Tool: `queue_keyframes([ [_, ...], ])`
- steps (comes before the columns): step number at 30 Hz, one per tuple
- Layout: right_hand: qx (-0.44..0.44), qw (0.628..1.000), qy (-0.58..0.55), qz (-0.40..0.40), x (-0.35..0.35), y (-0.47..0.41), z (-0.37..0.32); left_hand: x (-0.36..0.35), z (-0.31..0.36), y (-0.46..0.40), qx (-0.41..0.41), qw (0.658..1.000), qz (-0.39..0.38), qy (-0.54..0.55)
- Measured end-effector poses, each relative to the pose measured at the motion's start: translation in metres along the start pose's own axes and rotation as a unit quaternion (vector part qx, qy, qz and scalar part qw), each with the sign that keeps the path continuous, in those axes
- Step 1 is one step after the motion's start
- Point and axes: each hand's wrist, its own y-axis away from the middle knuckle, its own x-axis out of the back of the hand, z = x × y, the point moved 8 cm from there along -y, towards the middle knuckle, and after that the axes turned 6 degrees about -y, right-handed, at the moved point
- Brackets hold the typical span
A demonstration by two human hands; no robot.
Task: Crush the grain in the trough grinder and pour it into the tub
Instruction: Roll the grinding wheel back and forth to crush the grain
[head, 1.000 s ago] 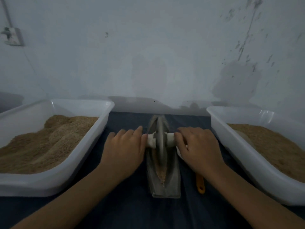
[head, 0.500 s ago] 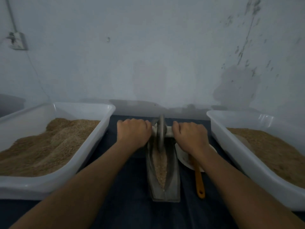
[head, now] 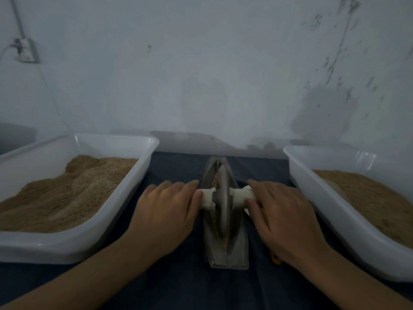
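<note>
A metal boat-shaped trough grinder [head: 237,253] stands lengthwise on the dark cloth between two tubs. Its metal wheel [head: 222,198] sits upright near the trough's middle, on a white axle [head: 206,198]. My left hand [head: 165,211] lies palm-down over the axle's left end, fingers stretched forward. My right hand [head: 281,213] presses the same way on the right end. Brown grain [head: 215,177] shows in the trough beside the wheel. The left white tub [head: 67,242] holds a heap of brown ground grain; the right white tub [head: 335,209] holds a flatter layer.
An orange handle tip [head: 275,259] pokes out from under my right wrist, beside the trough. A dark blue cloth [head: 178,287] covers the table. The stained wall stands close behind, with a socket [head: 24,50] and cable at the upper left.
The wheel has rolled from the trough's far end back toward me to its middle. Both hands came back with it, their fingers going from curled to stretched out.
</note>
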Motion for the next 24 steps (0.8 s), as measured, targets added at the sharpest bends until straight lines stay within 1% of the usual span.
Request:
queue_keyframes([
  [2, -0.015, 1.0, -0.003, -0.011, -0.006, -0.004, 0.005, -0.004, 0.003, -0.008, 0.002, 1.0, 0.01, -0.018],
  [5, -0.069, 0.995, 0.001, -0.066, -0.027, -0.029, 0.018, -0.025, 0.004, -0.038, 0.006, 0.996, 0.0, -0.089],
  [8, -0.1, 0.989, 0.06, -0.091, -0.049, -0.065, 0.029, -0.052, -0.001, -0.072, -0.003, 0.986, -0.046, -0.157],
  [10, -0.133, 0.982, 0.068, -0.111, -0.066, -0.087, 0.04, -0.065, -0.009, -0.093, 0.015, 0.982, -0.076, -0.173],
  [13, -0.142, 0.975, 0.099, -0.14, -0.078, -0.097, 0.046, -0.071, -0.011, -0.103, 0.024, 0.982, -0.083, -0.169],
  [15, -0.126, 0.977, 0.115, -0.126, -0.069, -0.09, 0.039, -0.066, -0.007, -0.091, 0.006, 0.982, -0.08, -0.171],
  [18, -0.09, 0.986, 0.113, -0.086, -0.045, -0.066, 0.018, -0.053, -0.006, -0.058, -0.004, 0.989, -0.074, -0.127],
  [21, -0.062, 0.996, 0.039, -0.047, -0.022, -0.035, 0.006, -0.029, -0.007, -0.025, 0.005, 0.999, -0.026, -0.034],
  [24, -0.04, 0.999, -0.018, -0.02, -0.006, -0.008, 0.002, -0.006, 0.003, -0.001, -0.03, 0.999, 0.014, -0.012],
])
